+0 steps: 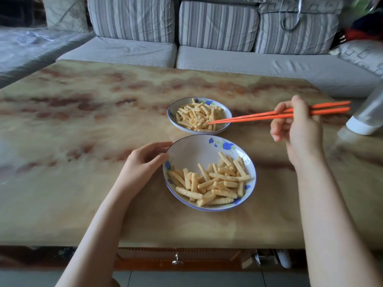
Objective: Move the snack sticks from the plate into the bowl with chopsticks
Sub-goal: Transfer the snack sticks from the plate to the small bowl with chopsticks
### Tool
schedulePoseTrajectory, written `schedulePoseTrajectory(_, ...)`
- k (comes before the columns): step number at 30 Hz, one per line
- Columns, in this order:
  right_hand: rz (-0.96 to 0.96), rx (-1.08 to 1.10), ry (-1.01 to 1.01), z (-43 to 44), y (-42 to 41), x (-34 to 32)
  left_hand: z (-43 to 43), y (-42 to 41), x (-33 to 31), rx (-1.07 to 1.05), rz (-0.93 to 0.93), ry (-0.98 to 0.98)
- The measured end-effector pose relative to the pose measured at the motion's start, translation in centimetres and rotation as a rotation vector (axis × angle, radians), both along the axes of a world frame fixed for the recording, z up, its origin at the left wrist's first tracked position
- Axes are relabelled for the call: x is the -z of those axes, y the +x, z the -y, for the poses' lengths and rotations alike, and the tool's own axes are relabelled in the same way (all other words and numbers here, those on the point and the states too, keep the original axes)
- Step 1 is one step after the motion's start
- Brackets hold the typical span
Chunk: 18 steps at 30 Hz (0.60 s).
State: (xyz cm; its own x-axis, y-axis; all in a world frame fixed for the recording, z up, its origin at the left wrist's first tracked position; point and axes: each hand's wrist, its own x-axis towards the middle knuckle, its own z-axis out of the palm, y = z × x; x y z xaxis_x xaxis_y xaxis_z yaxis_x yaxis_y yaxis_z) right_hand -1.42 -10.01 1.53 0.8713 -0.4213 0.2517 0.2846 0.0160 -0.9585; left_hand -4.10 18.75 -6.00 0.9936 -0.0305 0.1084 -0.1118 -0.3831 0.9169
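Chopsticks (248, 119) are pinched in the right hand (298, 129), with their tips close together over the far bowl (172, 113). I see no stick between them. Snack sticks (213, 181) on the plate (192, 152) lie left of those fingers, closer to the body, pointing many ways. The left hand (145, 162) grips the plate's rim.

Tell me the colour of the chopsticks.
The chopsticks are orange-red; the head view shows it best.

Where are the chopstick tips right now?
Head view: the orange chopsticks, held in the right hand, reach in from the right, tips over the snack sticks in the far dish, beyond the near dish the left hand grips.
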Motion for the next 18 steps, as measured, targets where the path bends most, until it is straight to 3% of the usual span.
schedulePoseTrajectory(8, -0.147, -0.133, -0.257, 2.8, -2.7, -2.4, -0.1, 0.0, 0.2, -0.001, -0.003, -0.001)
schedulePoseTrajectory(18, -0.191, -0.127, -0.260, 2.0, -2.4, -1.9, 0.0, 0.0, 0.2, 0.001, 0.002, -0.017)
